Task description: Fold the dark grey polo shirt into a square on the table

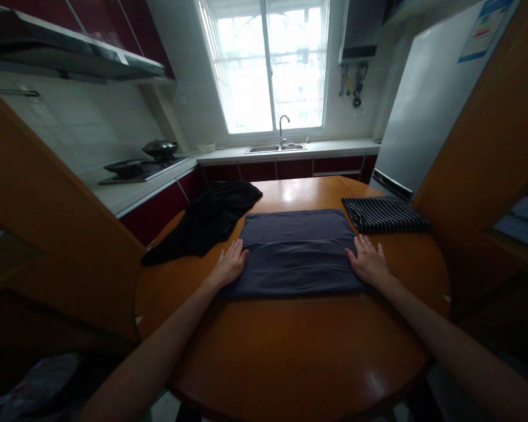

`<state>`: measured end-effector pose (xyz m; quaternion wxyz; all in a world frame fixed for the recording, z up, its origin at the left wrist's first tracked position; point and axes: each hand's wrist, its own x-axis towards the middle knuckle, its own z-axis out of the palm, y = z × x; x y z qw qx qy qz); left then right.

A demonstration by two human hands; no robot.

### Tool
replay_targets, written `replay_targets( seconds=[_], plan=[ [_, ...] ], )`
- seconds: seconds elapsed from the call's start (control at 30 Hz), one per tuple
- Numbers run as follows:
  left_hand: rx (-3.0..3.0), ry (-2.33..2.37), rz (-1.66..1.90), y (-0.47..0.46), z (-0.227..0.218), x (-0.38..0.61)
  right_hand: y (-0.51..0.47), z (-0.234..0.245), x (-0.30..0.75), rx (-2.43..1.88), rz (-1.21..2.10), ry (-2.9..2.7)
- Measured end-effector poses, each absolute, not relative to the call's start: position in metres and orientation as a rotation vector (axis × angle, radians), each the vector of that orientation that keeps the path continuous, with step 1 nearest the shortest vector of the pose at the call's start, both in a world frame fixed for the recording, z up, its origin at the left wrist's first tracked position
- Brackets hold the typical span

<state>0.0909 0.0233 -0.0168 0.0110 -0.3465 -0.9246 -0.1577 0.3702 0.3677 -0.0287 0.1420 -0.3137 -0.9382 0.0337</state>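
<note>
A dark grey-blue cloth garment (297,258) lies folded into a flat rectangle on the wooden table (290,346), with a crosswise fold line and some wrinkles. My left hand (230,264) rests flat on its left edge, fingers stretched out and pointing away from me. At the opposite edge my right hand (369,262) lies flat too, fingers spread, the thumb on the fabric. Neither hand grips anything. Which kind of garment it is I cannot tell.
A crumpled black garment (206,217) lies at the table's back left. Folded black-and-white striped cloth (385,214) sits at the back right. Beyond are a stove with pans (159,149), a sink (264,149) under the window and a fridge (431,99).
</note>
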Motion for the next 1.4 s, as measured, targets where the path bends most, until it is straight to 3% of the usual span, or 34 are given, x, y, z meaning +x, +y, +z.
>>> replay_targets(
  seconds=[0.2, 0.37, 0.73, 1.0, 1.2, 1.4],
  plan=[
    [-0.836, -2.534, -0.978, 0.011, 0.002, 0.055, 0.342, -0.016, 0.369, -0.489, -0.145, -2.49],
    [-1.016, -2.615, -0.978, 0.022, -0.006, 0.061, 0.335, -0.025, 0.363, -0.295, -0.041, -2.543],
    [-0.967, -2.683, -0.969, 0.039, -0.019, 0.055, 0.348, -0.043, 0.358, -0.49, 0.219, -2.81],
    [-1.097, -2.558, -0.863, 0.047, -0.001, 0.086, 0.347, -0.038, 0.358, -0.531, 0.166, -2.868],
    [-1.799, -2.467, -0.374, 0.067, 0.002, 0.167, 0.346, -0.036, 0.358, -0.538, 0.169, -2.876],
    [-1.873, -2.574, -0.232, 0.066, -0.002, 0.183, 0.35, -0.042, 0.358, -0.515, 0.196, -2.859]
  ],
)
